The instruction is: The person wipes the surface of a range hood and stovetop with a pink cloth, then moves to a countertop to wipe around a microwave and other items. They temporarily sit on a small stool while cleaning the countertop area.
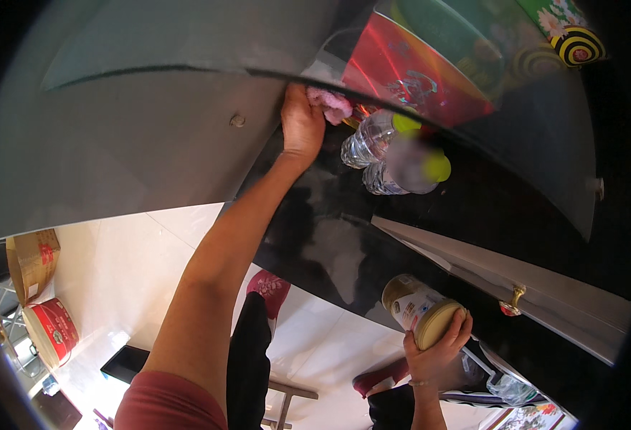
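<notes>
My left hand (303, 121) reaches far forward and grips a fuzzy pink cloth (332, 105), beside a grey cabinet panel (149, 140). Just right of the cloth are two clear plastic bottles (366, 142) with yellow-green caps, on a glossy black surface (315, 215). The front bottle is partly blurred. In my right hand (439, 346) is a round can (409, 303) with a beige lid, held tilted over the near edge of that surface. The can bears a printed label.
A curved glass shelf (541, 177) crosses above the bottles, near a red package (401, 70). A drawer with an ornate knob (514, 301) is at right. Lower left are a cardboard box (33, 263) and a red-labelled bucket (52, 330). A wooden stool (288, 395) stands below.
</notes>
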Demonstrator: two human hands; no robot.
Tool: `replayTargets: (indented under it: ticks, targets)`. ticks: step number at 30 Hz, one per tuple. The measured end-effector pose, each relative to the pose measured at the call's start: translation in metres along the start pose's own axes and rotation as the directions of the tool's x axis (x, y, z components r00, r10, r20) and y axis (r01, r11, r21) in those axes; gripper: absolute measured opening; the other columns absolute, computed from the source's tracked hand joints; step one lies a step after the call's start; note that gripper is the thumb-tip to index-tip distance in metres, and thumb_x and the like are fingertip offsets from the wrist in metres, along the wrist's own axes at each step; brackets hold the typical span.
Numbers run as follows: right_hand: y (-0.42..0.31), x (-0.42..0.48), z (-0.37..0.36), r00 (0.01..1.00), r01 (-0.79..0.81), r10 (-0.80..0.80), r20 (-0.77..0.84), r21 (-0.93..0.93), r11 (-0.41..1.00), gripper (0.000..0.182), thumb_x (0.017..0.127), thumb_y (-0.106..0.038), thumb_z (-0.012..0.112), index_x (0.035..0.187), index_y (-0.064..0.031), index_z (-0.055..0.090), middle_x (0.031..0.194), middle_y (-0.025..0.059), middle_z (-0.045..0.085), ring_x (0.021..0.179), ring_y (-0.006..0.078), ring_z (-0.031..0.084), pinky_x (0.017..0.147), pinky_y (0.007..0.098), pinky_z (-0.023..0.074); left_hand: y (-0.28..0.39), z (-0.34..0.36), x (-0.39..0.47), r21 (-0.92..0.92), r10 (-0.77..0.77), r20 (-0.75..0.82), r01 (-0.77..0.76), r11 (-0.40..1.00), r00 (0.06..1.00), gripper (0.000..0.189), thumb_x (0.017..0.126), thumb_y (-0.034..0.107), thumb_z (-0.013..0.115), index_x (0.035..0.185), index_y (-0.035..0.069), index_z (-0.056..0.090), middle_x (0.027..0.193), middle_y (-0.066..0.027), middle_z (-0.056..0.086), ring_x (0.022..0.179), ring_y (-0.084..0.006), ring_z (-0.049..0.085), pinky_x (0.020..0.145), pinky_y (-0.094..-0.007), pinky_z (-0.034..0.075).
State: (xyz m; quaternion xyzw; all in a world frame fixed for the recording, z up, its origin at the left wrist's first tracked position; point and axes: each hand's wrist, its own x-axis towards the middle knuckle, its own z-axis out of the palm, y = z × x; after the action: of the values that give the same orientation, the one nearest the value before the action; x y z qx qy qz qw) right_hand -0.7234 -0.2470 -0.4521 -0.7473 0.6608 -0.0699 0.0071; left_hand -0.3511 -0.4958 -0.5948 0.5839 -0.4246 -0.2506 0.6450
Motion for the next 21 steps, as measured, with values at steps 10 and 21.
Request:
replayTargets:
  ticks: [10, 21]
  targets:
    - [0.0, -0.002, 0.002, 1.0, -0.003, 0.003, -0.013, -0.051, 0.999, 0.096, 0.065, -0.039, 0.072, 0.143, -0.0061, 0.027, 0.141, 0.0254, 0.028, 0.124, 0.0426, 0.039, 0.099, 0.0509, 0.0389, 0.031, -0.013, -0.092, 0.471, 0.303, 0.02, -0.276, 0.838, 0.953, 0.045, 0.075, -0.001, 0.061, 0.119, -0.001, 0.051, 0.115, -0.022, 0.053, 0.107, -0.04, 0.049, 0.089, -0.0448, 0.042]
    - [0.002, -0.004, 0.001, 1.0, -0.012, 0.012, -0.008, -0.02, 1.0, 0.094, 0.067, -0.039, 0.071, 0.144, -0.0079, 0.027, 0.141, 0.0236, 0.029, 0.126, 0.0428, 0.038, 0.1, 0.0514, 0.038, -0.017, 0.014, -0.011, 0.181, 0.045, 0.077, -0.058, 0.982, 0.996, 0.031, 0.094, 0.019, 0.047, 0.115, -0.004, 0.05, 0.114, -0.0264, 0.052, 0.103, -0.0444, 0.049, 0.093, -0.0459, 0.039]
